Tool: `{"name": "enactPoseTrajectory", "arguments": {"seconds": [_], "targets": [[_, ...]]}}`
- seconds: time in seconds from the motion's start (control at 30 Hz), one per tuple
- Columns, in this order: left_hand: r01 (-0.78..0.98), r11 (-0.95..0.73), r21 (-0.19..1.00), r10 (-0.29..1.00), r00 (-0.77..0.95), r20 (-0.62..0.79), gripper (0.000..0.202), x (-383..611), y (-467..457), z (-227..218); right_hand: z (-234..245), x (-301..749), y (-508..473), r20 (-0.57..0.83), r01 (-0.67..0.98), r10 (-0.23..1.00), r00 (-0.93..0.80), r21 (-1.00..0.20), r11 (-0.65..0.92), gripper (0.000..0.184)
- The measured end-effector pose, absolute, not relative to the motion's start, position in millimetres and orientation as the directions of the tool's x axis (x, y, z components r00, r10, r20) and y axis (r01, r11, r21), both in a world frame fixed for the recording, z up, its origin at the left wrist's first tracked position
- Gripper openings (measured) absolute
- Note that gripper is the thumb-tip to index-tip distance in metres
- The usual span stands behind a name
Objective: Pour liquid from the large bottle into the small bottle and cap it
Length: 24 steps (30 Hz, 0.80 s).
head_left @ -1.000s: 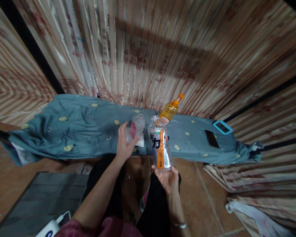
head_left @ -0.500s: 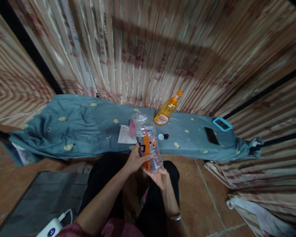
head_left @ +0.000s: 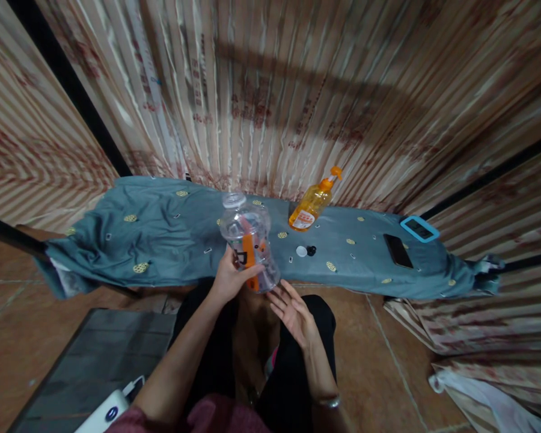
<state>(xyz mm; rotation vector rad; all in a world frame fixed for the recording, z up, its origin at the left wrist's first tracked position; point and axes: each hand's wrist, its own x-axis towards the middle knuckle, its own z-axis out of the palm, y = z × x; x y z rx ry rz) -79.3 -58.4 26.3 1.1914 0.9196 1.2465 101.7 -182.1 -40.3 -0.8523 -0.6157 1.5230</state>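
My left hand point(head_left: 229, 278) grips a clear plastic bottle point(head_left: 247, 243) with an orange and white label, held upright and slightly tilted over the near edge of a table under a blue-green cloth point(head_left: 171, 231). The bottle has no cap on and something pink shows inside or behind it. My right hand point(head_left: 293, 310) is just below and right of the bottle's base, palm up, fingers spread, holding nothing. An orange pump bottle point(head_left: 313, 201) stands at the back of the table. A white cap point(head_left: 301, 251) and a small black object point(head_left: 311, 249) lie on the cloth to the bottle's right.
A black phone point(head_left: 397, 251) and a blue-framed device point(head_left: 418, 228) lie on the cloth's right end. Striped curtains point(head_left: 275, 90) hang behind the table. A dark mat point(head_left: 94, 355) and a white power bank point(head_left: 108, 415) are at lower left; a white bag point(head_left: 487, 400) lies at lower right.
The left hand moved from a smaller bottle on the table to the labelled bottle and took it. The right hand let go of the bottle's base and opened below it.
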Motion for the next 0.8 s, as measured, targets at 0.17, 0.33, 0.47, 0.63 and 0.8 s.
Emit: {"name": "enactPoseTrajectory", "arguments": {"seconds": [0.17,0.33,0.47,0.63,0.8], "targets": [[-0.058,-0.197,0.979,0.969,-0.166,0.185,0.067,-119.3,-21.4,30.3,-39.4,107.4,-179.7,-0.173,-0.313,0.977,0.123,-0.941,-0.128,0.045],[0.058,-0.244,0.968,0.934,-0.253,0.251,0.064,-130.7,1.6,25.0,-26.4,136.8,-138.7,-0.070,0.236,0.926,0.370,-0.957,-0.167,0.041],[0.087,-0.206,0.975,0.931,-0.290,0.222,0.068,-128.9,6.4,17.2,-5.0,165.8,-88.8,0.047,0.664,0.913,0.406,-0.702,-0.259,0.045],[0.145,-0.218,0.965,0.921,-0.298,0.253,0.070,-126.8,14.4,14.9,16.6,177.0,-43.6,-0.070,0.923,0.975,0.211,-0.315,-0.222,0.043],[0.167,-0.214,0.962,0.918,-0.302,0.256,0.071,-118.1,23.1,18.0,25.7,170.9,-26.6,-0.237,0.974,0.965,0.115,-0.162,-0.156,0.040]]}}
